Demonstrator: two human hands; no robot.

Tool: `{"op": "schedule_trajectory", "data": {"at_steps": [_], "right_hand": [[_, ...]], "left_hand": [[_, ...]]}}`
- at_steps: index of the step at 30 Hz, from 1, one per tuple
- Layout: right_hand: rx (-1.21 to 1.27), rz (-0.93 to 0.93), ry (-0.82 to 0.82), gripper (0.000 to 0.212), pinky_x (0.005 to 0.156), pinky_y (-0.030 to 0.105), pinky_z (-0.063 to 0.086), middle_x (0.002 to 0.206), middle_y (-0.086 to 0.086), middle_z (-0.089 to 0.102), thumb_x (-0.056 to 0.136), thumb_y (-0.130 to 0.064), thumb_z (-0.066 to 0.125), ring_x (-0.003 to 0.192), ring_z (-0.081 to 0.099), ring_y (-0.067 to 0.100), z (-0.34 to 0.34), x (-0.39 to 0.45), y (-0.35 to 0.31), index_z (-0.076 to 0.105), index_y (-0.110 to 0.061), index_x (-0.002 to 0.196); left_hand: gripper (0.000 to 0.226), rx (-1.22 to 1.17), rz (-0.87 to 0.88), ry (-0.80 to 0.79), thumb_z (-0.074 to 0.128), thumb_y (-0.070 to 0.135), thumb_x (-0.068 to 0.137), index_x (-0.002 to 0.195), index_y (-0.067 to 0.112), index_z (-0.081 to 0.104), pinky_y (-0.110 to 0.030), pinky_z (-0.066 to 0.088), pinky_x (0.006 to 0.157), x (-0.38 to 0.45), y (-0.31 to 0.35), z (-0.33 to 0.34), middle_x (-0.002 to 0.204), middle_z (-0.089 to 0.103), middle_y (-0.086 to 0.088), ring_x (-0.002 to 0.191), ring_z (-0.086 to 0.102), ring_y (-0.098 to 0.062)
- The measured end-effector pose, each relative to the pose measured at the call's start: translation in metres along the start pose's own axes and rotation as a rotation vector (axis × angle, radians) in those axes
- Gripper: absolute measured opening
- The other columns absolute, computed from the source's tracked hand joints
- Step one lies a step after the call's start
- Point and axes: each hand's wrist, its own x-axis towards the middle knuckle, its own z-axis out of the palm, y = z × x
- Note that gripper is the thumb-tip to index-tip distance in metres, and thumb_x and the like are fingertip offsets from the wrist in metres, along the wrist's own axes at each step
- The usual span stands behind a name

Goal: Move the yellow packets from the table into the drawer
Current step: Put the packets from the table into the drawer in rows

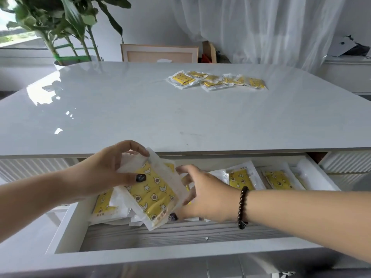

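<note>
We hold a packet (pixel 152 194) over the drawer (pixel 66 227): left hand (pixel 104 173) pinches its top, right hand (pixel 202 195) grips its lower edge. Lay it flat beside those inside. More packets (pixel 216 81) wait at one o'clock on the table (pixel 120 109).

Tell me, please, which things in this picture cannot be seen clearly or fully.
- Head view: the print on the held yellow packet is blurred.
- The fingertips of the right hand are hidden behind that packet, which the left hand pinches.
- The number of packets on the table is unclear: the pile is far and overlapping.
- The back of the drawer is hidden under the tabletop.
</note>
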Motion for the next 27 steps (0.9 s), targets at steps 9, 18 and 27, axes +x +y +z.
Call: {"op": "schedule_trajectory", "data": {"at_steps": [9,18,27], "right_hand": [[0.431,0.003,0.146,0.035,0.056,0.030,0.057,0.063,0.006,0.063,0.075,-0.001,0.076,0.058,0.067,0.025,-0.010,0.007,0.001,0.057,-0.011,0.102],[-0.098,-0.114,0.224,0.010,0.051,0.013,0.045,0.067,-0.002,0.065,0.082,-0.021,0.071,0.054,0.058,0.003,-0.008,0.007,-0.012,0.066,-0.013,0.077],[-0.158,-0.143,0.004,0.040,0.067,0.015,0.050,0.104,-0.010,0.066,0.075,-0.028,0.078,0.082,0.061,0.001,0.022,0.017,-0.031,0.059,-0.026,0.110]], "left_hand": [[0.064,-0.046,-0.024,0.051,0.072,-0.002,0.063,0.122,0.016,0.055,-0.041,0.059,0.077,-0.008,0.000,0.000,0.103,0.073,-0.010,0.094,0.071,-0.030],[0.054,0.196,-0.158,-0.076,0.069,-0.007,0.078,0.116,0.029,0.054,-0.041,0.057,0.083,-0.015,-0.009,-0.001,0.102,0.071,-0.001,0.097,0.069,-0.021],[0.049,0.320,-0.206,-0.111,0.069,0.000,0.082,0.110,0.029,0.042,-0.043,0.058,0.079,-0.022,-0.014,-0.010,0.101,0.070,-0.004,0.091,0.070,-0.021]]}}
